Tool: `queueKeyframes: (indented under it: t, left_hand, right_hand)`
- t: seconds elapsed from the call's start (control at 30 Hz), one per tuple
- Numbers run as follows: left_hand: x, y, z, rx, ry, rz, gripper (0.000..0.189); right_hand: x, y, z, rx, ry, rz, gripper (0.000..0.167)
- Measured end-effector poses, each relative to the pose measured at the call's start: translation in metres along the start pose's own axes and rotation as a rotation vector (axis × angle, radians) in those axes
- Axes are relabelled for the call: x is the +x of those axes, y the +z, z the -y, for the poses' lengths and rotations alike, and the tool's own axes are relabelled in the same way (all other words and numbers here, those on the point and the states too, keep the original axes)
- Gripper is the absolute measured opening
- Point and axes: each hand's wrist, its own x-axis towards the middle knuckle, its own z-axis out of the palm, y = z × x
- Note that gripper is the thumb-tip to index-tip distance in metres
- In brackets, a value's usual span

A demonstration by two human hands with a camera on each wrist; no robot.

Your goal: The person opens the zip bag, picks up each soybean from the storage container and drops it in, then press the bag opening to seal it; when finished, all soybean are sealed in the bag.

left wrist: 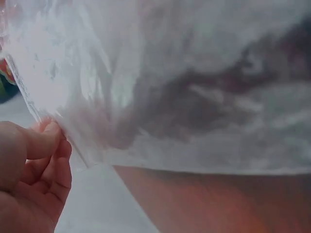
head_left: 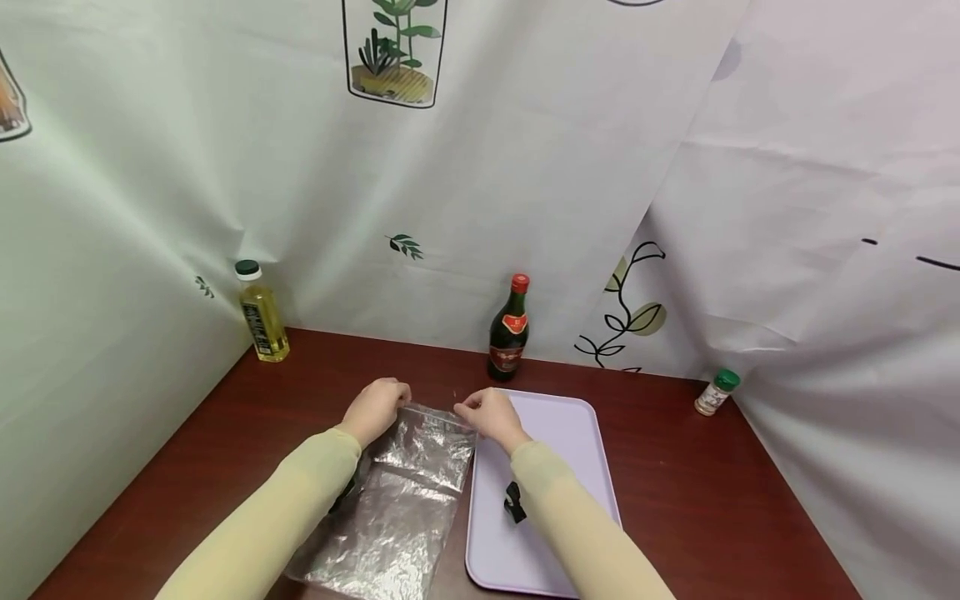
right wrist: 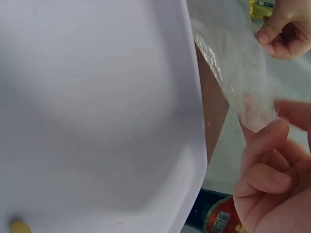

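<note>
A clear plastic zip bag (head_left: 405, 492) lies flat on the dark red counter (head_left: 675, 500), just to the left of a lilac tray (head_left: 570, 450) and touching its left edge. The person has both hands at the bag's far end, the mouth. The left hand (head_left: 375, 407) pinches the mouth's left corner between thumb and curled fingers (left wrist: 46, 143), and the left wrist view shows the film lifted and stretched there. The right hand (head_left: 486, 412) pinches the mouth's right corner, its fingers (right wrist: 265, 145) clamped on the plastic right beside the tray's rim.

The bag looks empty and shiny, its body still resting on the counter while only the far edge is raised. My reading is that the bag has been laid out and gripped at both corners, but whether its seal is open or closed I cannot tell; nothing has gone into it yet.

Behind the tray, against the printed curtain, stands a dark bottle (head_left: 509, 331) with a red cap. A bottle of yellow oil (head_left: 262, 314) stands well to the tray's left, and a small green-capped jar (head_left: 716, 392) to its right.
</note>
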Motion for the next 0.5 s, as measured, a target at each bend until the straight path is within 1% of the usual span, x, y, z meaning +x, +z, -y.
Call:
queueKeyframes:
  t: [0.07,0.17,0.3,0.4,0.5]
  left_hand:
    - [-0.001,-0.003,-0.003,0.01,0.044,0.0,0.02]
    - [-0.002,-0.005,-0.009,0.022,0.082,-0.005,0.022]
    - [-0.006,-0.007,-0.015,0.041,0.096,-0.028,0.025]
    - [-0.01,-0.01,-0.02,0.053,0.117,-0.054,0.028]
    - [-0.013,-0.013,-0.025,0.058,0.151,-0.086,0.03]
  right_hand:
    - [-0.001,-0.002,0.0,-0.04,-0.034,0.036,0.021]
    - [-0.004,-0.004,0.0,-0.059,-0.071,0.094,0.023]
    - [-0.007,-0.004,0.0,-0.046,-0.099,0.164,0.028]
    - [-0.01,-0.005,0.0,-0.03,-0.111,0.202,0.032]
    - [-0.014,-0.004,0.003,0.03,-0.095,0.24,0.034]
